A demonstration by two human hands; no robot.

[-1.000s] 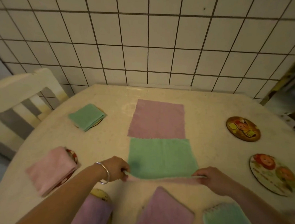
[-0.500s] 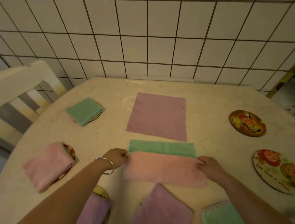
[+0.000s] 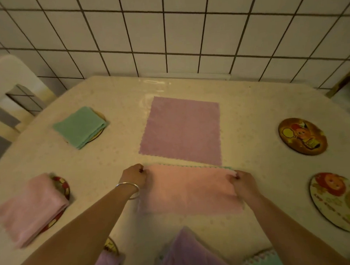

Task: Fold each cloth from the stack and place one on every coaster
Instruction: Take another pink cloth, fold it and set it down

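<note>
Both forearms bare, no sleeves; thin silver bangle [image 3: 130,189] on left wrist, dark polish on fingernails.

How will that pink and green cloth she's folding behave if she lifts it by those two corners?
The pink-and-green fleecy cloth will probably sag between the left hand and right hand: it lies flat, folded over itself without springing back. It is likely light, since fingertip pinches move it. On the glossy table it may slide.
</note>
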